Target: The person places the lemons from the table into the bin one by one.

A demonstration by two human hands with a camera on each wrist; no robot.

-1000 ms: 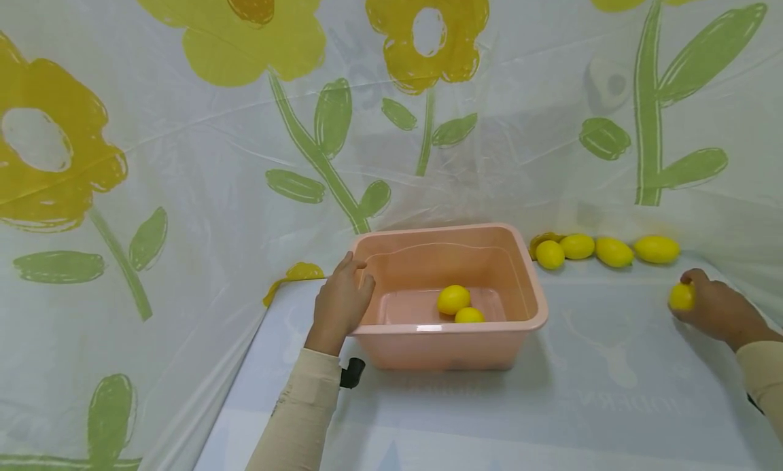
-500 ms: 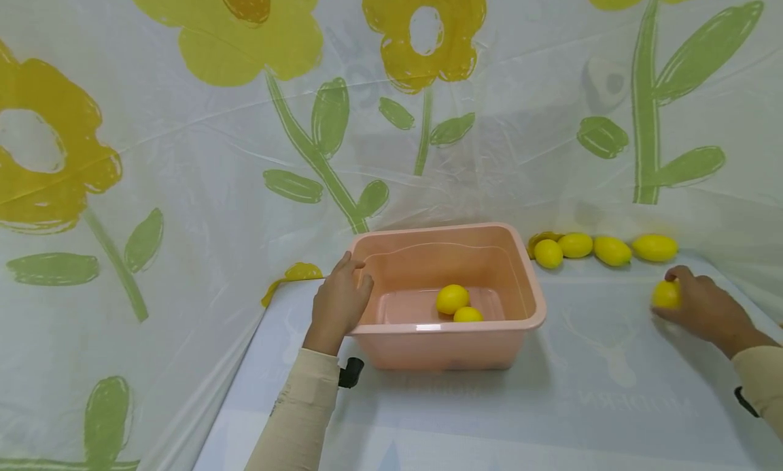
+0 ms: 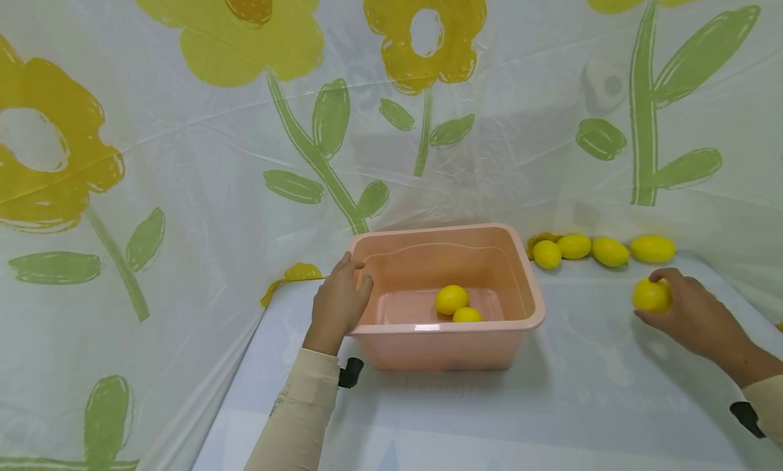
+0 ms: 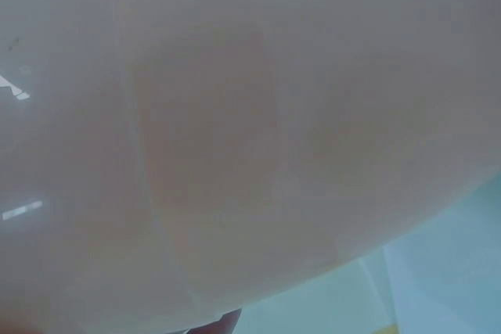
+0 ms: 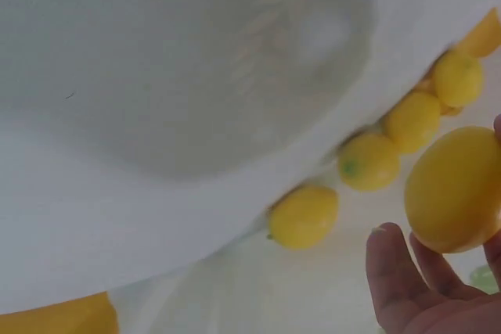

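My right hand (image 3: 700,315) holds a yellow lemon (image 3: 651,295) between thumb and fingers above the right part of the table. In the right wrist view, the same lemon (image 5: 455,189) shows large beside the fingers (image 5: 389,263). A pink plastic basin (image 3: 437,345) stands mid-table with two lemons inside, one of them (image 3: 452,300) in full view and the other (image 3: 467,315) partly hidden by the front rim. My left hand (image 3: 340,303) grips the basin's left rim, the thumb on the inner side. A pale, blurred surface fills most of the left wrist view, where that hand's hold is hidden.
Several lemons (image 3: 610,252) lie in a row along the table's back edge, right of the basin. Behind the table (image 3: 599,416) hangs a white curtain (image 3: 520,151) printed with yellow flowers.
The right hand has carried its lemon leftward over the table, nearer the basin. The left hand, the basin and the lemons in it stay in place.
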